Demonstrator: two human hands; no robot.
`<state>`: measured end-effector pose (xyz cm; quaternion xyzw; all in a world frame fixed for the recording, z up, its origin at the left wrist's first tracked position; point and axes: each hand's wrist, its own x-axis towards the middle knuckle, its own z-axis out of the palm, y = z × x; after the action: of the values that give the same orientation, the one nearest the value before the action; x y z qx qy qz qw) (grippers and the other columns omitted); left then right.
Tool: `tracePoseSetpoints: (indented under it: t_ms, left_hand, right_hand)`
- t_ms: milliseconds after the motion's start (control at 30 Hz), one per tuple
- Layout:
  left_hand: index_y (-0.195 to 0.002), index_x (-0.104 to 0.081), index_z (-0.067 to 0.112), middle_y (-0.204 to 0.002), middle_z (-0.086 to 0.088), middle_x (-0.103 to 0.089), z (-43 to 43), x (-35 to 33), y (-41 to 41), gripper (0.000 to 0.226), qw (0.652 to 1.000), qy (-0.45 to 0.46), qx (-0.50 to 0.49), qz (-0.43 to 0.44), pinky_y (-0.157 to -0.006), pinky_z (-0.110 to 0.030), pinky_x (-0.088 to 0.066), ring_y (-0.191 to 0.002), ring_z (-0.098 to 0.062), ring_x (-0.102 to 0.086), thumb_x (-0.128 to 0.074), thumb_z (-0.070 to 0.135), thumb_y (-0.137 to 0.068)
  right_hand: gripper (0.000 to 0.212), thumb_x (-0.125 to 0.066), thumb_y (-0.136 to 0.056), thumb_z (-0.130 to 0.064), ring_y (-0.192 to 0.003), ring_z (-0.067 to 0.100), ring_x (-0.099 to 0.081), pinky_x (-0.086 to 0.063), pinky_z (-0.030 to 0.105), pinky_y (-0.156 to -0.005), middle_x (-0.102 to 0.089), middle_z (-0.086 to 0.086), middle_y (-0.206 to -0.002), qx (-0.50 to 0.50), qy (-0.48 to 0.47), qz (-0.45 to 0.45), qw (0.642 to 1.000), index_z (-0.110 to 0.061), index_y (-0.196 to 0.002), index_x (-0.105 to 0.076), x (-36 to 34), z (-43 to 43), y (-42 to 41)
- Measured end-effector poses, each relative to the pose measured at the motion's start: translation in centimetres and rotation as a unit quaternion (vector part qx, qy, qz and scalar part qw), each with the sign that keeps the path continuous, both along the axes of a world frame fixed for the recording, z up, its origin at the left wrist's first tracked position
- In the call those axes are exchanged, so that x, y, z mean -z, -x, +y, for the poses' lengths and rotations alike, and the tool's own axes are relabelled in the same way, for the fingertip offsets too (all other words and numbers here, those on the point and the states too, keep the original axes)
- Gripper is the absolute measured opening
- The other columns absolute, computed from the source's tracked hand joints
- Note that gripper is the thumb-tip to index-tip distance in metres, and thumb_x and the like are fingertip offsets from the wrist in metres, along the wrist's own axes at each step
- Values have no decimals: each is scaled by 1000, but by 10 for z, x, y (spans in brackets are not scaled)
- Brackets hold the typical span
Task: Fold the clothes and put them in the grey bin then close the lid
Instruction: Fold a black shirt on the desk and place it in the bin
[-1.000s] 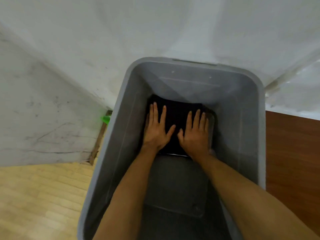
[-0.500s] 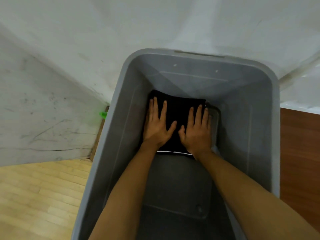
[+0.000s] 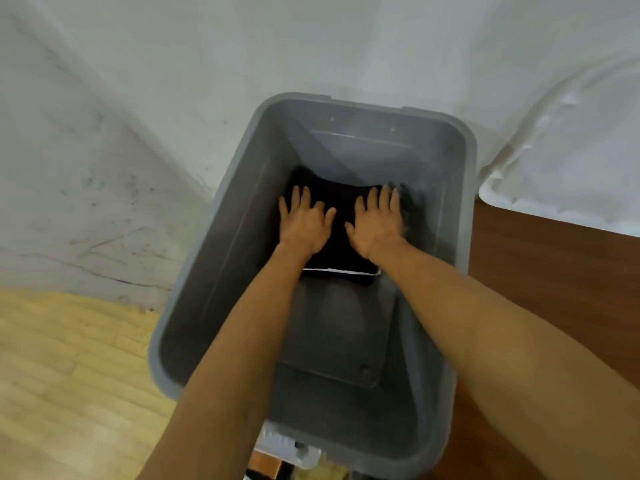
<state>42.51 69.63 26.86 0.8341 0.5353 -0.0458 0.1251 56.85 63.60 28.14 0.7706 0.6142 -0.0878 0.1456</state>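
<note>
You will find no writing, number or brand that can be read anywhere in this view. Inside the grey bin (image 3: 225, 289), the folded black garment (image 3: 341, 209) shows a thin white strip (image 3: 341, 270) along its near edge (whether label or trim, you cannot tell). It is too small and blurred to give you any legible mark.

The grey bin (image 3: 225, 258) is showing smooth moulded plastic, mostly matt, with a faint sheen on its walls. The folded garment (image 3: 341, 211) inside is looking like soft black cloth, fully matt. The floor (image 3: 69, 375) is showing pale wood planks. The white wall (image 3: 104, 168) is looking scuffed and rough.
</note>
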Motion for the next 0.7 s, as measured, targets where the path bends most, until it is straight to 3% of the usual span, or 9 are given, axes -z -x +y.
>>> tracePoseSetpoints:
  t_ms: [100, 200, 333, 500, 600, 700]
  left_hand:
    - [-140, -58, 12, -163, -20, -30, -20, -34, -8, 46, 1000, 10, -13, -11, -119, -59, -25, -153, -36, -21, -38, 39, -108]
    - [-133, -61, 11, -140, -17, -53, -45, -70, -22, 43, 999, 17, -23, -45, -104, -55, -44, -133, -36, -45, -42, 40, -106]
    - [-113, -63, 11, -124, -13, -62, -86, -122, -51, 39, 996, 19, -17, -81, -94, -55, -49, -114, -34, -55, -43, 42, -104]
    - [-88, -53, 13, -101, -10, -63, -140, -179, -92, 33, 998, 5, 8, -70, -84, -49, -52, -95, -33, -59, -43, 40, -104]
    - [-93, -54, 15, -107, -14, -65, -170, -206, -119, 25, 998, 15, 38, -42, -88, -54, -53, -96, -35, -60, -43, 36, -102]
    - [-126, -60, 13, -128, -16, -63, -200, -227, -149, 43, 997, 16, 53, -44, -96, -55, -51, -114, -37, -60, -41, 44, -104]
  right_hand:
    - [72, -41, -102, -49, -153, 46, -10, 0, 61, -124, -17, 25, -166, -47, -6, -43, 998, -9, -160, -26, -44, -16, -2]
    - [68, -51, -98, -44, -153, 45, -13, -1, 59, -125, -22, 24, -164, -61, -24, -42, 997, -11, -155, -36, -89, -39, -10]
    - [59, -52, -97, -43, -149, 44, -23, -6, 58, -125, -31, 24, -160, -50, -58, -25, 997, -12, -147, -45, -142, -78, -31]
    - [59, -51, -96, -42, -145, 42, -30, -8, 56, -125, -37, 22, -155, -19, -97, 2, 995, -12, -146, -45, -191, -133, -71]
    - [61, -52, -97, -39, -146, 42, -30, -7, 54, -125, -37, 21, -156, -13, -115, 4, 993, -13, -150, -41, -212, -171, -98]
    - [56, -50, -98, -39, -143, 41, -34, -9, 54, -125, -43, 18, -150, -1, -129, -5, 992, -14, -148, -44, -226, -205, -128]
